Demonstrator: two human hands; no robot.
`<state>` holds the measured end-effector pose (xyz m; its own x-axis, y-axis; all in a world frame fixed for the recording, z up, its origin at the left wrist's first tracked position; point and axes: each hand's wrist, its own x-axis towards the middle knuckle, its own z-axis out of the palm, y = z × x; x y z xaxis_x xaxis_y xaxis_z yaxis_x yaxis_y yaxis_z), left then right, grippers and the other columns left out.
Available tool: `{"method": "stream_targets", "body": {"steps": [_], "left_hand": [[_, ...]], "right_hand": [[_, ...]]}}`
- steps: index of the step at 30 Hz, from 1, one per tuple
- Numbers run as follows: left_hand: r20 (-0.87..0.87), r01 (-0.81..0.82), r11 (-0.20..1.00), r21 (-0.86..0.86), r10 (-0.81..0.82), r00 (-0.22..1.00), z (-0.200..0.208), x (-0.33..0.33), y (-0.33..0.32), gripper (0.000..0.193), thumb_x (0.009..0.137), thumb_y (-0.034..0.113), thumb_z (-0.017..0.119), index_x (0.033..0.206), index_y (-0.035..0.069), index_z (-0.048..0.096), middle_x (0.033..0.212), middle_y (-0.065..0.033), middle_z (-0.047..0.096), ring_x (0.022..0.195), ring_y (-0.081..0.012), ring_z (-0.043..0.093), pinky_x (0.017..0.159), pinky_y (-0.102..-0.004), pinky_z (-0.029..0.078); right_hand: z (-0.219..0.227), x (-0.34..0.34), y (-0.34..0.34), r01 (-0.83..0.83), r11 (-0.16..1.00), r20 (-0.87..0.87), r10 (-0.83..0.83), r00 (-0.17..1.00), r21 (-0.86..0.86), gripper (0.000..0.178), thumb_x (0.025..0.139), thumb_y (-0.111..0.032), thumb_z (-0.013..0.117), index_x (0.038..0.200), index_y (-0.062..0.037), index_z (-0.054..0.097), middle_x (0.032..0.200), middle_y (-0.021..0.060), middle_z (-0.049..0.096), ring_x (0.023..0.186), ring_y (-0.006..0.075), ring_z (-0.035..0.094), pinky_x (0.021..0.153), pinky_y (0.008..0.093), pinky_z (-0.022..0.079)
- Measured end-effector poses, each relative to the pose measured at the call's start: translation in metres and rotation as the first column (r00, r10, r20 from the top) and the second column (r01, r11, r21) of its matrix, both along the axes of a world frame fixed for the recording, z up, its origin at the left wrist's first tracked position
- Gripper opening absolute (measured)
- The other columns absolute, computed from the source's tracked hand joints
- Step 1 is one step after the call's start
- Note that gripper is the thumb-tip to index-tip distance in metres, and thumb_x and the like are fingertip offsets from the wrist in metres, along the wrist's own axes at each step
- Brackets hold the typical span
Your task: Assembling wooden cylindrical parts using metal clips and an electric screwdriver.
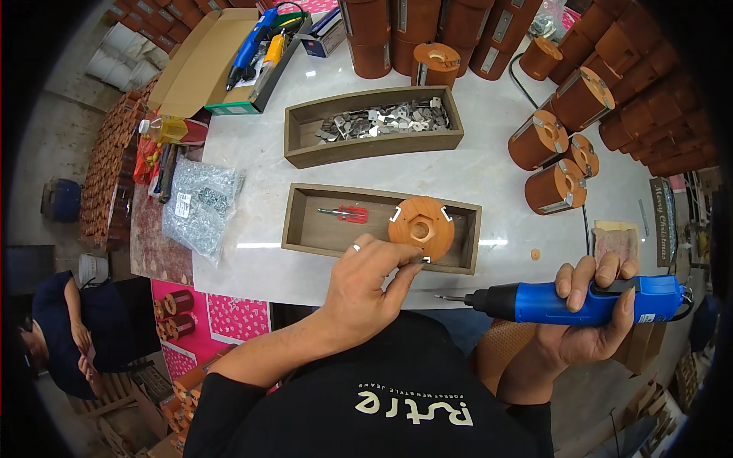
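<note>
My right hand (584, 313) wraps around a blue electric screwdriver (489, 303), its bit pointing left past the near edge of the table. A round orange-brown wooden piece (435, 217) with a hole in its middle rests across the near wooden tray (305, 243). White-looking metal clips (447, 214) sit along its rim. At the piece's near edge, my left hand (366, 282) pinches thumb and forefinger together beside one clip; whatever is between the fingertips is too small to name. A small screwdriver with a red handle (353, 214) lies in the same tray.
Behind stands a second wooden tray (305, 156) with many metal pieces. A bag of screws (202, 206), a bottle (164, 130) and an open tool box (252, 107) are at left. Brown wooden cylinders (538, 141) stand at right and back. Another person (69, 328) is at far left.
</note>
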<state>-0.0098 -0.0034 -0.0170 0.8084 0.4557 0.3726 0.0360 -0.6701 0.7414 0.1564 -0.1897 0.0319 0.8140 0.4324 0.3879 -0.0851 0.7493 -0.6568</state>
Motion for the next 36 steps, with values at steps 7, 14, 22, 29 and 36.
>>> {"method": "stream_targets", "body": {"steps": [7, 14, 22, 29, 36], "left_hand": [[-0.022, 0.023, 0.994, 0.105, -0.021, 1.0, 0.001, 0.009, -0.004, 0.024, 0.077, -0.002, 0.073, 0.099, 0.002, 0.064, 0.078, -0.01, 0.06, 0.069, -0.0271, 0.051, 0.062, -0.0375, 0.042], [0.023, 0.028, 0.972, 0.232, -0.035, 0.999, -0.005, 0.003, 0.005, 0.025, 0.072, 0.0, 0.078, 0.095, 0.006, 0.07, 0.08, -0.007, 0.059, 0.07, -0.0233, 0.049, 0.063, -0.0348, 0.038], [0.135, -0.011, 0.938, 0.347, -0.039, 0.99, -0.025, 0.001, 0.003, 0.031, 0.066, -0.001, 0.077, 0.096, 0.008, 0.073, 0.084, -0.005, 0.057, 0.078, -0.0223, 0.048, 0.062, -0.0326, 0.039], [0.176, -0.096, 0.922, 0.375, 0.031, 0.984, -0.032, 0.004, -0.001, 0.037, 0.064, 0.005, 0.082, 0.098, 0.019, 0.076, 0.093, -0.004, 0.057, 0.09, -0.0232, 0.047, 0.074, -0.0323, 0.039], [0.22, -0.07, 0.945, 0.321, -0.002, 0.976, -0.039, 0.006, 0.002, 0.032, 0.066, 0.007, 0.082, 0.096, 0.015, 0.075, 0.112, -0.0088, 0.064, 0.099, -0.0265, 0.051, 0.079, -0.034, 0.044]], "right_hand": [[0.003, 0.0, 0.002, -0.001, 1.0, 0.011, 0.001, 1.0, -0.012, 0.029, 0.095, -0.022, 0.053, 0.117, -0.0059, 0.043, 0.096, 0.0135, 0.059, 0.067, 0.021, 0.061, 0.065, 0.0381, 0.054], [0.002, 0.001, 0.002, 0.008, 1.0, 0.006, -0.008, 1.0, -0.014, 0.029, 0.095, -0.022, 0.053, 0.117, -0.0061, 0.043, 0.096, 0.0136, 0.059, 0.068, 0.0215, 0.062, 0.066, 0.0381, 0.054], [0.012, 0.005, 0.003, -0.038, 0.999, 0.06, 0.038, 0.997, -0.001, 0.032, 0.096, -0.023, 0.053, 0.121, -0.0057, 0.042, 0.102, 0.0125, 0.058, 0.069, 0.0195, 0.059, 0.068, 0.038, 0.052], [0.041, 0.009, 0.026, -0.02, 0.995, 0.227, 0.042, 0.973, -0.099, 0.026, 0.096, -0.022, 0.051, 0.114, -0.0051, 0.043, 0.094, 0.0068, 0.05, 0.068, 0.0144, 0.053, 0.068, 0.0327, 0.046], [0.052, 0.01, 0.06, -0.139, 0.972, 0.331, 0.196, 0.923, -0.189, 0.03, 0.097, -0.023, 0.047, 0.12, -0.0043, 0.043, 0.101, 0.0092, 0.053, 0.074, 0.0141, 0.054, 0.074, 0.0336, 0.047]]}}
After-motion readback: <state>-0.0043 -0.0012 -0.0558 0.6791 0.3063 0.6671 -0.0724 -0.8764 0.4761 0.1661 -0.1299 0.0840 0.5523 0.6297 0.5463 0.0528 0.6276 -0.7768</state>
